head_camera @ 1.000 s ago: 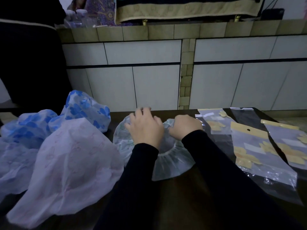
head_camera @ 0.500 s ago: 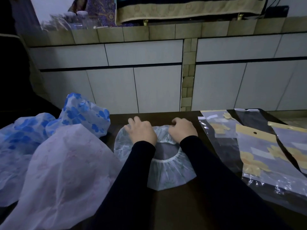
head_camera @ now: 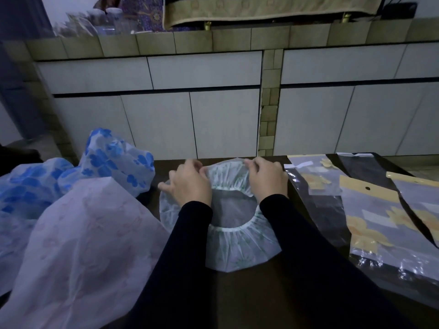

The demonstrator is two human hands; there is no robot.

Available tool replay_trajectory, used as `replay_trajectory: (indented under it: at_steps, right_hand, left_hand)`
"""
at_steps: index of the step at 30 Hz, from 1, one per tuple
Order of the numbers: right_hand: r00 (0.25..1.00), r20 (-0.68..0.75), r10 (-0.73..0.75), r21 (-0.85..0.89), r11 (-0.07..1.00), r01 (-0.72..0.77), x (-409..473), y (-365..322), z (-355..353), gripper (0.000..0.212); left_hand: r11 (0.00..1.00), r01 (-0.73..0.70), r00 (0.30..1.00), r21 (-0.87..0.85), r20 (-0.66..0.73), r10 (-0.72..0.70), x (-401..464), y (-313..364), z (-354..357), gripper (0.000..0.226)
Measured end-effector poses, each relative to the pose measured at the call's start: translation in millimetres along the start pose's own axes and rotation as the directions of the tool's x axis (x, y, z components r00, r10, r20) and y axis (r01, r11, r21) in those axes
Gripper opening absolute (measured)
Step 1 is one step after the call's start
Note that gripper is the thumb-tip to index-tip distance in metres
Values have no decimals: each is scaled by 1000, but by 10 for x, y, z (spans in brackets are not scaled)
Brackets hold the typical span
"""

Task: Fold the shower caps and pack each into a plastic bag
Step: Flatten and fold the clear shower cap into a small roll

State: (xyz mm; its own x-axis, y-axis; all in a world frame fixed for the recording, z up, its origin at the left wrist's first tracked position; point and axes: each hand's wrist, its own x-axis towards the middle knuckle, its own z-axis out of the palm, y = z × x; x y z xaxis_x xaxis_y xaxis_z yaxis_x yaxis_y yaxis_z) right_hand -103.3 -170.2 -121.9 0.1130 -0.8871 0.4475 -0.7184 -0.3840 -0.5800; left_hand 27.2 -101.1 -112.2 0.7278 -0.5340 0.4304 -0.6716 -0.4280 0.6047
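Far rim of the shower cap (head_camera: 240,248) lifted since the earlier frame, cap spread on the dark table (head_camera: 249,300), left hand (head_camera: 190,184) and right hand (head_camera: 267,178) pinched shut on that rim, plastic bags (head_camera: 377,224) laid alongside at right.

caps pile (head_camera: 71,222) blocks left, bags (head_camera: 370,224) crowd right, table (head_camera: 261,300) front free

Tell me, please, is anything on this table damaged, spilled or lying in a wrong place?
Nothing stands out. Both hands, left and right, pinch the far rim of the clear shower cap, which lies open on the table. More caps are heaped at the left; the plastic bags lie flat at the right.
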Motion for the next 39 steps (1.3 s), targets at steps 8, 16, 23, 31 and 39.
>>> replay_trajectory:
  at_steps: [8, 16, 23, 31, 39]
  right_hand:
    - [999, 30, -33, 398, 917, 18, -3, 102, 41, 14]
    - [1000, 5, 18, 336, 942, -19, -10, 141, 11, 37]
    - [989, -113, -96, 389, 912, 133, 11, 106, 8, 13]
    - [927, -189, -324, -186, 939, 290, -49, -128, -36, 21]
    - [746, 665, 25, -349, 894, 280, -14, 33, 210, 57]
  left_hand:
    - [986, -154, 987, 63, 64, 150, 33, 64, -148, 22]
    - [976, -178, 983, -122, 22, 182, -48, 134, -240, 12]
    - [985, -130, 991, -115, -44, 125, -3, 24, -161, 23]
    - [989, -147, 979, -11, -145, 144, -57, 83, -104, 28]
    - [936, -166, 794, 310, 606, -60, -141, -104, 45, 65]
